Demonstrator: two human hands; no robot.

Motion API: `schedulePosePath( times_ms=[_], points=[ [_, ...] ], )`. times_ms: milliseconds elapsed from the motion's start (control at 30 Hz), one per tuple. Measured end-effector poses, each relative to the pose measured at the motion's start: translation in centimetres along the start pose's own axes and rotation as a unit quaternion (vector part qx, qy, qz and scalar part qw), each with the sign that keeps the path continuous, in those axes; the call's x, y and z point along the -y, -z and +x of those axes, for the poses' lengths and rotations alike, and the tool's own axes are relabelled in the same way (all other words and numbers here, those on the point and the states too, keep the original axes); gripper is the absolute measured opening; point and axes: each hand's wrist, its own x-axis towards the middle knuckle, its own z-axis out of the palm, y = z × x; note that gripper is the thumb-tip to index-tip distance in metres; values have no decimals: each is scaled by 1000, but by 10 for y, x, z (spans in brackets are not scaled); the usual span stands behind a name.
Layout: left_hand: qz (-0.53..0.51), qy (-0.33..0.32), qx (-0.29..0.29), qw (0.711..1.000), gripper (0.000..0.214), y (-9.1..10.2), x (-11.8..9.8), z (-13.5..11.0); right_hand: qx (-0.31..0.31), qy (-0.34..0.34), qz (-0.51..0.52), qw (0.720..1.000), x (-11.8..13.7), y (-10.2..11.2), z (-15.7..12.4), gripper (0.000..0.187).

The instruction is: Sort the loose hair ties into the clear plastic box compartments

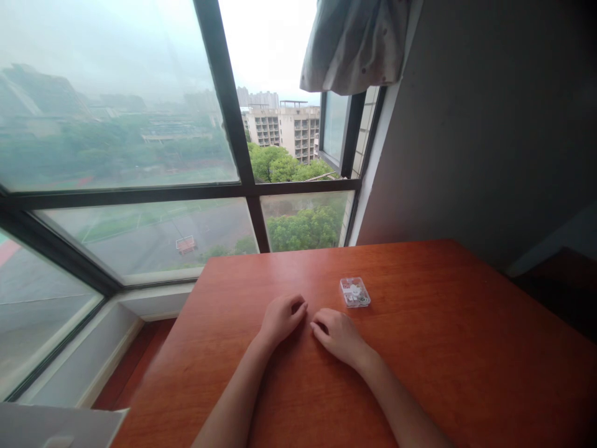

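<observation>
My left hand (282, 318) rests on the reddish-brown wooden table (448, 348), its fingers loosely curled in and the thumb close to them. Just to its right lies my right hand (336, 335), curled in the same way, with a small gap between the two. No object shows in either hand. Behind my right hand, a little to the right and apart from it, sits a small clear plastic box (355, 292). It looks closed and holds small white and pale pieces, too small to name.
A dark-framed window (249, 186) runs along the far and left sides, with one pane swung open at the right. A pale curtain (357, 46) hangs over that opening. A grey wall (457, 143) rises at the right. The table's left edge (163, 348) drops to a reddish floor.
</observation>
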Motion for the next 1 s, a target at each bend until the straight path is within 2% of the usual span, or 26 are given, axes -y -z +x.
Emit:
schedulePosePath(
  times_ms=[1000],
  points=[
    [-3,3,-2,1000,21,0,0,0,-1,1,-1,1000,-1,-2,0,17]
  ],
)
